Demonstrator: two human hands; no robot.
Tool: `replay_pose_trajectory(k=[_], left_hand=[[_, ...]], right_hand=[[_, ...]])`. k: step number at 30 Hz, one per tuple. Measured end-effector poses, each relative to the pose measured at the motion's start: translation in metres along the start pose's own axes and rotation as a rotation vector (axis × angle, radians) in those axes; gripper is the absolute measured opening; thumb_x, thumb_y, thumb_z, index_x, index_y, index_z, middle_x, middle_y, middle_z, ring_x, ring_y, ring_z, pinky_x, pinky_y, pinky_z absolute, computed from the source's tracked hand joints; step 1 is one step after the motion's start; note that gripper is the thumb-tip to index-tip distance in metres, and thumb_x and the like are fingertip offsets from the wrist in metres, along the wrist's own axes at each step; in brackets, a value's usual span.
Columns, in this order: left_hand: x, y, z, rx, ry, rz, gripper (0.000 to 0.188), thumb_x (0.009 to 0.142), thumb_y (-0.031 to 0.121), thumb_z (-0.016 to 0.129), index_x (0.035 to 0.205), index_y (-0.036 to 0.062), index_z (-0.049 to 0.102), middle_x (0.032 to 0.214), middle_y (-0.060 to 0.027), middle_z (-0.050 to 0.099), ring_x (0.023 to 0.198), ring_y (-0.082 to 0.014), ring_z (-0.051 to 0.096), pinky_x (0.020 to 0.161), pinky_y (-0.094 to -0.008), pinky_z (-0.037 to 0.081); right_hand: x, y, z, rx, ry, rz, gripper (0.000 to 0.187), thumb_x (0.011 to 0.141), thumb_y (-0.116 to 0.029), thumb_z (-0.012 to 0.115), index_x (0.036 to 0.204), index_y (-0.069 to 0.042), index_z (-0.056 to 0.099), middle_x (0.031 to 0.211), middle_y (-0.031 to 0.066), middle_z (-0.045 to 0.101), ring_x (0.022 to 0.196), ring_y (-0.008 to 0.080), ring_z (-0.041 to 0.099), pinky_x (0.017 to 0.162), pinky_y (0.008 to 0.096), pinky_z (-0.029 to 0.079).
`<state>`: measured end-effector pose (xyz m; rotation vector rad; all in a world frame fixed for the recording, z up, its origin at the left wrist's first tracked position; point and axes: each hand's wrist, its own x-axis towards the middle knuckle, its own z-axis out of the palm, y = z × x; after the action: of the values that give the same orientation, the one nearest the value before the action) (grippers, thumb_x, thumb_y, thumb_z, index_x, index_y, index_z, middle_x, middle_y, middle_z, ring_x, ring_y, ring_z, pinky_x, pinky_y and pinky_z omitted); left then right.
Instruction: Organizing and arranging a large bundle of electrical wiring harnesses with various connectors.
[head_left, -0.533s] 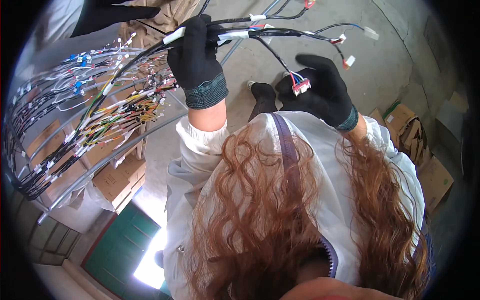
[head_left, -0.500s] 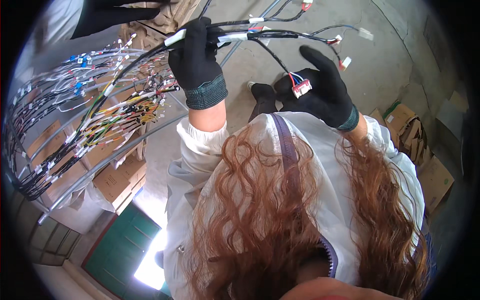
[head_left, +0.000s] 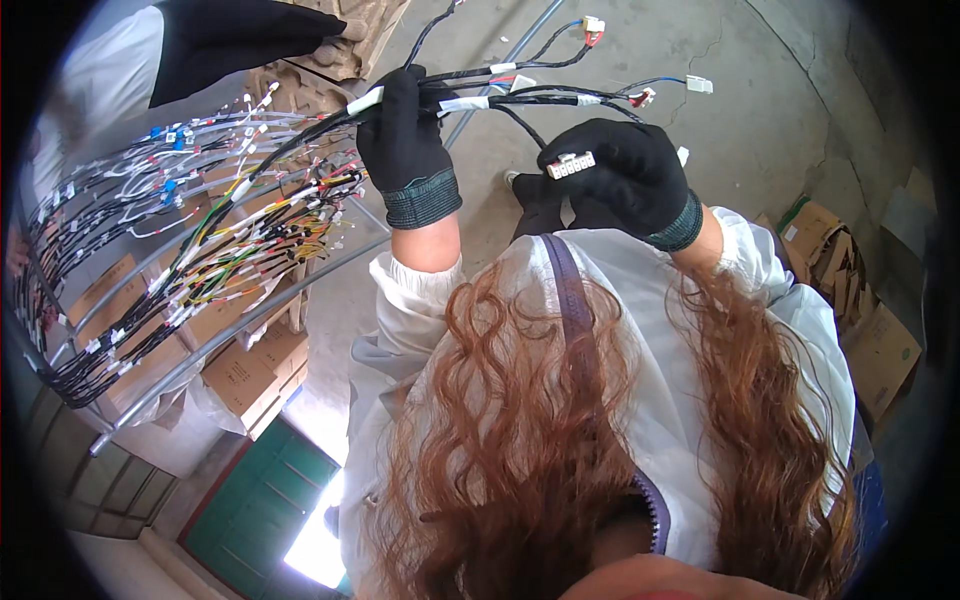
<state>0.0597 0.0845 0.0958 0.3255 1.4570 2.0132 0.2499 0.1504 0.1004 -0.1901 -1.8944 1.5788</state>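
My left hand, in a black glove with a green cuff, is closed round a black wire harness near its white labels. From there the harness branches to the right, its thinner leads ending in white connectors such as the far one and another. In my gloved right hand, the fingers are curled on a white multi-pin connector at the end of one black branch. The connector's row of openings faces me; its wires are mostly hidden by the fingers.
At left, many bundled harnesses lie over a metal pipe rack. Below them are cardboard boxes; more flattened cardboard leans at right. Another person's dark sleeve reaches in at upper left, near a carton-like stack.
My right hand has gone from spread fingers beside the connector to closed on it, turning its face toward me and moving it slightly left. My left hand has lowered slightly with the harness.
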Motion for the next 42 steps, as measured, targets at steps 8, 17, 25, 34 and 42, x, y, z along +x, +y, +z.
replay_pose_trajectory(k=[8, 17, 25, 34, 42], left_hand=[[-0.006, 0.000, 0.002, -0.020, -0.041, -0.039, 0.022, 0.079, 0.019, 0.054, 0.086, -0.0012, 0.055, 0.068, -0.0076, 0.056, 0.057, -0.0144, 0.051, 0.052, -0.0250, 0.040], [-0.025, -0.004, 0.022, 0.054, 0.001, 0.039, 0.017, 0.077, 0.013, 0.056, 0.085, -0.0015, 0.055, 0.062, -0.0083, 0.056, 0.046, -0.0131, 0.050, 0.043, -0.0224, 0.038], [-0.036, 0.011, 0.033, 0.086, -0.060, 0.070, 0.016, 0.077, 0.009, 0.052, 0.087, -0.0040, 0.055, 0.061, -0.0107, 0.056, 0.045, -0.0143, 0.050, 0.042, -0.0231, 0.040], [-0.040, 0.019, 0.036, 0.058, -0.098, 0.039, 0.014, 0.075, 0.007, 0.056, 0.085, -0.0037, 0.056, 0.061, -0.0101, 0.057, 0.042, -0.0134, 0.049, 0.039, -0.0225, 0.038], [-0.040, 0.024, 0.032, 0.117, -0.164, 0.074, 0.027, 0.075, 0.018, 0.058, 0.089, -0.0056, 0.053, 0.065, -0.0140, 0.057, 0.043, -0.0152, 0.049, 0.036, -0.0233, 0.037]], right_hand=[[-0.006, -0.014, 0.008, -0.548, -0.207, -0.022, 0.021, 0.070, -0.006, 0.053, 0.091, -0.006, 0.055, 0.080, 0.0084, 0.053, 0.076, 0.0215, 0.054, 0.066, 0.0330, 0.042], [0.009, 0.017, 0.004, 0.220, 0.345, 0.469, 0.025, 0.082, -0.017, 0.050, 0.097, 0.003, 0.051, 0.087, 0.0091, 0.056, 0.080, 0.0152, 0.055, 0.070, 0.0266, 0.044], [0.001, 0.043, -0.002, 0.581, 0.126, 0.321, 0.027, 0.085, -0.015, 0.043, 0.106, 0.001, 0.047, 0.093, 0.0073, 0.055, 0.086, 0.0137, 0.052, 0.077, 0.0268, 0.042], [-0.003, 0.049, 0.003, 0.745, 0.044, 0.285, 0.029, 0.086, -0.014, 0.040, 0.108, 0.005, 0.043, 0.099, 0.0104, 0.053, 0.091, 0.0171, 0.051, 0.083, 0.0290, 0.038], [-0.004, 0.058, 0.008, 0.821, 0.045, 0.162, 0.028, 0.085, -0.010, 0.042, 0.108, 0.005, 0.043, 0.098, 0.0121, 0.054, 0.092, 0.0190, 0.051, 0.082, 0.0298, 0.038]])
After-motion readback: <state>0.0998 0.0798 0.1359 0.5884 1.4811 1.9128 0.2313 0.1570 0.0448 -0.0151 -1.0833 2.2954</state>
